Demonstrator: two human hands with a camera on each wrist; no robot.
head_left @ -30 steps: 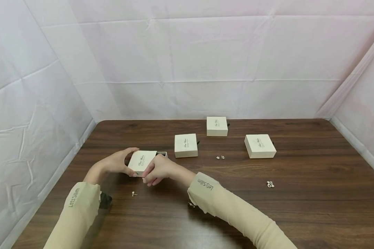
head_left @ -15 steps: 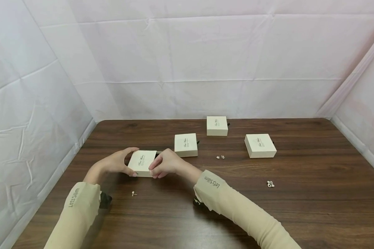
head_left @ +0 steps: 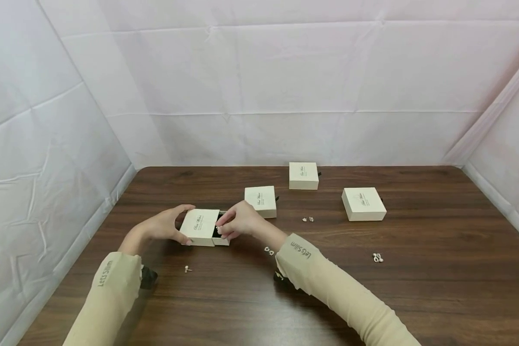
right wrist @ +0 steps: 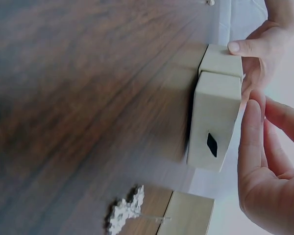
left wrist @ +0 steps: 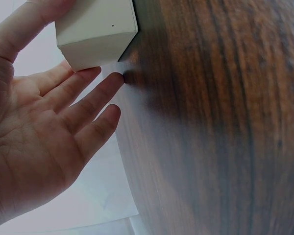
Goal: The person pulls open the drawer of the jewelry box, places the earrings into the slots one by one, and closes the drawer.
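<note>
Left hand (head_left: 164, 226) cupped with thumb up; right hand (head_left: 238, 223) pinching, fingers curled.

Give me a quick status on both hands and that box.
Left hand holds the cream box sleeve on the table. Right hand at the part-open drawer, fingers curled; grip unclear. Loose earrings beside the right wrist, nothing blocking.
</note>
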